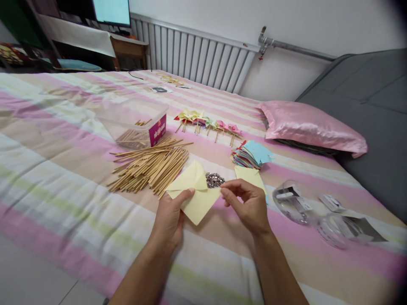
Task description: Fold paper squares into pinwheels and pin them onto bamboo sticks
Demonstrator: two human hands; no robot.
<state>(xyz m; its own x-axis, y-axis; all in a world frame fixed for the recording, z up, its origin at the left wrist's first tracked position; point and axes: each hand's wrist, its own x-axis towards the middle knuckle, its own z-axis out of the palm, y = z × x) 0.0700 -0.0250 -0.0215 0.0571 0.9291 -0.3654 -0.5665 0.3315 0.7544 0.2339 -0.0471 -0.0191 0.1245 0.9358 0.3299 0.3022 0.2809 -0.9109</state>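
Note:
A pale yellow paper square (pixel 199 205), cut in from its corners and partly folded over, is held above the bed between my two hands. My left hand (pixel 171 216) grips its left side, thumb on top and fingers underneath. With thumb and forefinger, my right hand (pixel 246 203) pinches the paper's right corner. Just behind the paper lies a small heap of shiny metal fasteners (pixel 214 180). Left of that spreads a pile of thin wooden sticks (pixel 152 167). Another yellow paper sheet (pixel 249 174) lies beyond my right hand, partly hidden by it.
A clear plastic tub (pixel 133 116) holds more sticks. Finished paper pinwheels (pixel 206 121) lie in a row behind. A stack of coloured paper (pixel 251 154) sits at right, near clear plastic containers (pixel 292 203). A pink pillow (pixel 311 125) rests by the grey headboard (pixel 365 93).

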